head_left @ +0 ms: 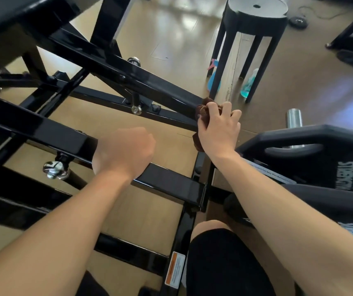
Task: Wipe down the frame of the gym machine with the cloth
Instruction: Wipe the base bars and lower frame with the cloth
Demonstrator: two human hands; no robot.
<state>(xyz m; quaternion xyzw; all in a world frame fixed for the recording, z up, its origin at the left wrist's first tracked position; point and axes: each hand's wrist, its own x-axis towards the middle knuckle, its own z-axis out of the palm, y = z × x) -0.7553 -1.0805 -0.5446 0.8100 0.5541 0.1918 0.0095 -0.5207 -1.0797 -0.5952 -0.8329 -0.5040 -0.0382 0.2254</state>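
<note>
Head view: right hand (218,127) bunches soft, limp brown cloth (201,108) against rigid black frame (162,94); left hand (124,150) clenched, empty, resting on a lower bar.

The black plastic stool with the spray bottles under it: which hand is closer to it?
Right. The right hand, gripping the brown cloth, is just below the black plastic stool's nearest leg; the left hand rests on a black frame bar, farther away.
</note>
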